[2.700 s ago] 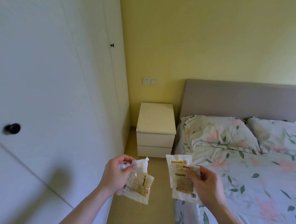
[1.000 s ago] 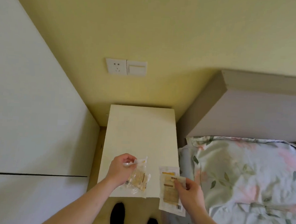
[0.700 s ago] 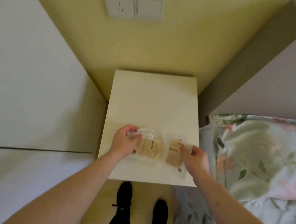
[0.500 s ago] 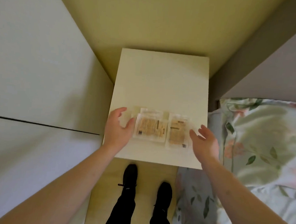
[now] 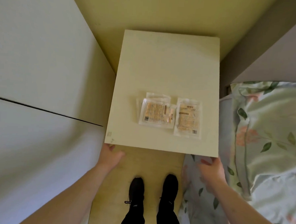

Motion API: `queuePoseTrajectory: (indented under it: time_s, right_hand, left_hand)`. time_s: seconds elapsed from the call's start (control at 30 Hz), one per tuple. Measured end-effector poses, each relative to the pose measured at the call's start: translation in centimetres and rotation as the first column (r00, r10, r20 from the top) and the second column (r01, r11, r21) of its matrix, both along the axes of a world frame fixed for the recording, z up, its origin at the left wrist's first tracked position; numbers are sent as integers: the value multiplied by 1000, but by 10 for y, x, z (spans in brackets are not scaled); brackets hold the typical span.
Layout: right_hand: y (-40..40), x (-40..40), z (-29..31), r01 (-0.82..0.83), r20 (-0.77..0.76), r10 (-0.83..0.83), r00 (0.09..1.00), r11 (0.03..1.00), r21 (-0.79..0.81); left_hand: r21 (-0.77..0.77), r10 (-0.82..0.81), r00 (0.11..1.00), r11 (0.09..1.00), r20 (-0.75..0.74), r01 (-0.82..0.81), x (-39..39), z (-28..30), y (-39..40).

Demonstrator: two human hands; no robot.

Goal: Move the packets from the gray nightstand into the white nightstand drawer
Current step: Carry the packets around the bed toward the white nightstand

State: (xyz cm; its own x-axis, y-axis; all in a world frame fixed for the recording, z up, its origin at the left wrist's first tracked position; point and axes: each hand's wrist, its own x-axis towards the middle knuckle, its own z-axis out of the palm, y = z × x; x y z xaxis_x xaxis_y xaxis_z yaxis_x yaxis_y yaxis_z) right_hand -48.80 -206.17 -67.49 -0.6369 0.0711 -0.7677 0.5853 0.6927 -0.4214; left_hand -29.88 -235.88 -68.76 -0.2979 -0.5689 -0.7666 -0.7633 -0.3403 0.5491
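The white nightstand (image 5: 168, 65) is seen from straight above; its drawers are hidden under the top. Several clear packets with tan printed contents lie on the top near the front. An overlapping pile of packets (image 5: 156, 115) lies beside a single upright packet (image 5: 188, 119) on its right. My left hand (image 5: 109, 157) is just below the front left corner, thumb spread, fingers reaching toward the edge and holding nothing. At the front right corner my right hand (image 5: 211, 170) also holds nothing, its fingertips close under the edge. No gray nightstand is in view.
White wardrobe doors (image 5: 34, 71) stand close on the left. The bed with a floral pillow (image 5: 270, 121) and a gray headboard (image 5: 267, 49) presses against the nightstand's right side. My black shoes (image 5: 136, 188) stand on the narrow floor strip in front.
Both hands laid the packets on the nightstand top, let go, and dropped back below its front edge. The view moved closer and tilted further down.
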Motion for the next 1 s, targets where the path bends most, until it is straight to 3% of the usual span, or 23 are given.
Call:
queuePoseTrajectory:
  time_s: [0.13,0.27,0.43,0.53,0.7,0.87,0.93,1.0]
  right_hand:
    - [-2,8,-14,-19,-133,23,991,999,34]
    - [2,22,-7,-130,-140,144,980,986,102]
    - [15,47,8,-324,79,314,946,917,234]
    - [26,59,8,-332,220,280,935,907,260]
    - [44,81,10,-262,463,141,875,942,209]
    - [38,96,41,-293,461,184,868,940,176]
    - [19,99,62,-291,442,221,869,952,97]
    - [-1,95,82,-287,306,268,914,958,20]
  left_hand:
    - [-57,-24,1000,998,3,24,4,-17,-5]
    - [-56,-117,993,991,20,118,19,-12,-4]
    - [-64,-361,907,922,217,383,51,3,2]
    - [-42,-458,811,862,363,506,67,10,11]
    - [72,-487,749,855,449,513,99,19,41]
    - [73,-438,762,884,477,462,126,29,64]
    - [104,-535,675,816,508,569,125,41,64]
    - [73,-633,539,683,555,727,111,56,58]
